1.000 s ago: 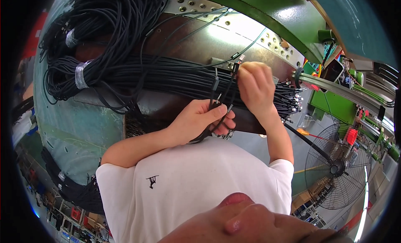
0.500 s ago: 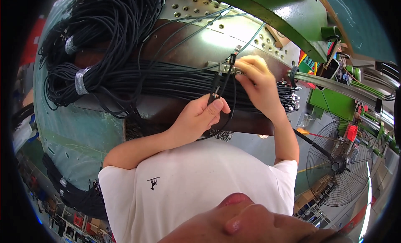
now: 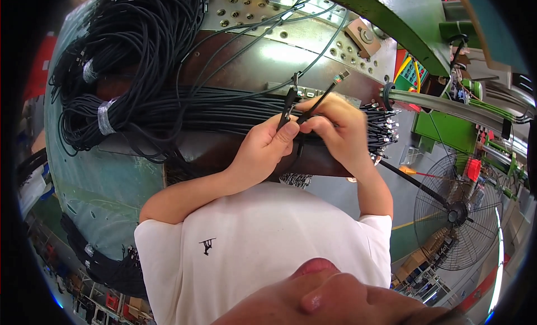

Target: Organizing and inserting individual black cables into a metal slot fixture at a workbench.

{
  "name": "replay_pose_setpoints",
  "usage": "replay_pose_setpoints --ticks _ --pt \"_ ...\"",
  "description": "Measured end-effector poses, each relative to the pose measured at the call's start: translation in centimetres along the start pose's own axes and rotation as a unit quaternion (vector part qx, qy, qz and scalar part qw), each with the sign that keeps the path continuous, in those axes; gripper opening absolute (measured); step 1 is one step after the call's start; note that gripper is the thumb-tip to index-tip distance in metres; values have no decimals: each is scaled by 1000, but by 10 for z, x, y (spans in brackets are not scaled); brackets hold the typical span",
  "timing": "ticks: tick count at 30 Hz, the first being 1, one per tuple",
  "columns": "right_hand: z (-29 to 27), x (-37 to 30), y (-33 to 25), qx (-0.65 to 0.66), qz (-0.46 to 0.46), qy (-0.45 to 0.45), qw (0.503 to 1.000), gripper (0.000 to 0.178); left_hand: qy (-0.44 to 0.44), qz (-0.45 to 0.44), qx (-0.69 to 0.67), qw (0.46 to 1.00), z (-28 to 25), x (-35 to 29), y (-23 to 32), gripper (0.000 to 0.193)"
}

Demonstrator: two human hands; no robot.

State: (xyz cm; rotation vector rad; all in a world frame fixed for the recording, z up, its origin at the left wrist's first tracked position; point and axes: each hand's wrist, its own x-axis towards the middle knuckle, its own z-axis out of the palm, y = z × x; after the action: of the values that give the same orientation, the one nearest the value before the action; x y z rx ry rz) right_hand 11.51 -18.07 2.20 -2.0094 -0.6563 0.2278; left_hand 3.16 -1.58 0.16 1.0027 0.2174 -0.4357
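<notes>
My left hand [image 3: 268, 145] is closed around a slim black piece [image 3: 288, 104] with a metal tip; its exact kind does not show. Beside it, my right hand [image 3: 341, 129] pinches a black cable [image 3: 318, 106] whose metal connector [image 3: 342, 76] points up and to the right. Both hands are close together over a thick bundle of black cables [image 3: 224, 110] that lies across a dark brown surface [image 3: 224, 152]. At the bundle's right end are several bare metal connectors [image 3: 383, 124]. A small metal block [image 3: 307, 93] sits just behind my fingers.
Coiled black cables bound with clear wrap [image 3: 104, 117] are heaped at the left. Behind is a metal plate with holes [image 3: 240, 15], with thin cables crossing in front. A green machine arm [image 3: 391, 23] curves overhead at the back right. A large fan [image 3: 456, 213] stands at the right.
My right hand has come down and toward my left hand. The cable's connector now leans to the right, apart from the piece in my left hand. The view has shifted slightly.
</notes>
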Motion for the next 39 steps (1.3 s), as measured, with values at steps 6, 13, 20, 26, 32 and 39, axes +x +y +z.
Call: replay_pose_setpoints --ticks 6,13,20,26,32,39 --pt "-7 21 31 -369 -263 97 886 30 -96 -91 23 991 2 0 9 30" --pt "2 3 49 -185 -139 63 971 20 -19 2 34 999 -19 -4 26 39" --pt "4 8 39 -257 -150 47 954 17 -63 -114 -167 977 -4 5 14 22" --pt "0 3 55 -153 -117 33 981 21 -75 -137 -195 968 1 3 11 25" --pt "-2 4 47 -214 -149 36 965 22 -90 -150 -199 964 3 6 12 26" --pt "-14 3 28 -300 -329 82 892 24 -145 -179 -80 970 16 9 22 27"
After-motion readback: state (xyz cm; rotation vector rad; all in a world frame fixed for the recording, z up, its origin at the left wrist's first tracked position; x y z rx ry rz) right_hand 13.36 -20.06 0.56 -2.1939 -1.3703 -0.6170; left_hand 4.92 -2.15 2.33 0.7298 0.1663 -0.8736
